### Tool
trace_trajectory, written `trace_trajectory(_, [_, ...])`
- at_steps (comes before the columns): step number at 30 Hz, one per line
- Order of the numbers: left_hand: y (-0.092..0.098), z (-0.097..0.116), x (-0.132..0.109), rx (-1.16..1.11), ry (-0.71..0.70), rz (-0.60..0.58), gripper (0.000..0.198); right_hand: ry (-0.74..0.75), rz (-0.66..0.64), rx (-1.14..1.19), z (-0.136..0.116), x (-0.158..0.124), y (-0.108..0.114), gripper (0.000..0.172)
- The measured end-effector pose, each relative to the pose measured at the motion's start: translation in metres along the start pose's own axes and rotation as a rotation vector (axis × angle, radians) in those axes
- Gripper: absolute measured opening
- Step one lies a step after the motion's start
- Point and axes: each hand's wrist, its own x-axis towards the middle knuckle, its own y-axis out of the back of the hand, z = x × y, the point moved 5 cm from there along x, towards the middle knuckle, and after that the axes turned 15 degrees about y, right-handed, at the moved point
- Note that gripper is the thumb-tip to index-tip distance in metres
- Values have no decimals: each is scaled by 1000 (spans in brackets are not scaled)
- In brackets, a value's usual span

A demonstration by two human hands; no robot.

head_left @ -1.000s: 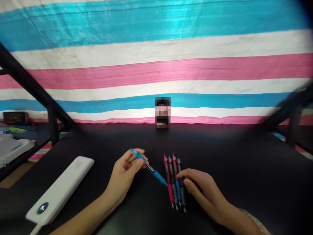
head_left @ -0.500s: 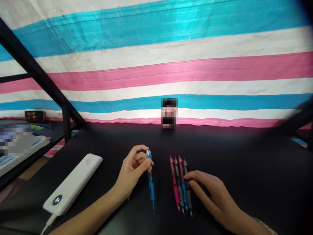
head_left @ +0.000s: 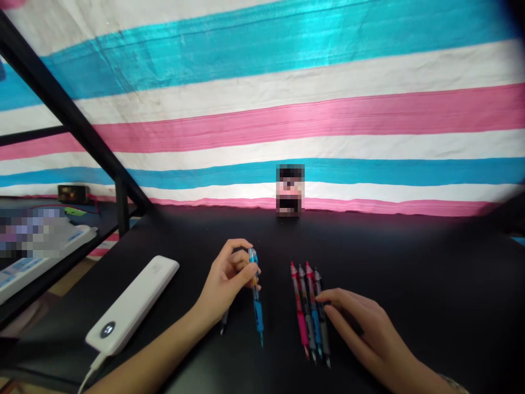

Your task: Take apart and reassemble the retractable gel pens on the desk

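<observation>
My left hand [head_left: 225, 284] is closed in a pinch on the upper end of a blue pen [head_left: 257, 306], which points tip down toward me over the black table [head_left: 410, 273]. A dark pen tip [head_left: 222, 327] shows under that hand's heel. To the right lies a tight row of several pens [head_left: 310, 312], pink, grey, blue and dark, side by side. My right hand [head_left: 365, 328] rests on the table with its fingers stretched out, the fingertips touching the right side of the row.
A white power bank [head_left: 133, 303] with a cable lies on the table at the left. A small blurred object [head_left: 290, 190] stands at the table's far edge against a striped blue, white and pink cloth. A black frame bar [head_left: 82, 131] and a side shelf with white items [head_left: 36, 246] are at the left.
My left hand swung the blue pen from a slant touching the row to a lengthwise position apart from it, left of the row. The right hand stayed on the row.
</observation>
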Motion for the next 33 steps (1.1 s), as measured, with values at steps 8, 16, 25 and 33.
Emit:
trace_trajectory(8, [8,13,3,75,-26,-17,36,19,3,-3,0,-2,-1,17])
trace_trajectory(16, [26,30,7,215,-72,56,36,25,18,3,3,-3,-2,17])
trace_trajectory(25, [36,22,15,662,-84,188,32,17,0,-46,6,-3,0,15])
trace_trajectory(33, [33,13,18,1083,-157,236,30,14,17,-53,8,-3,0,14])
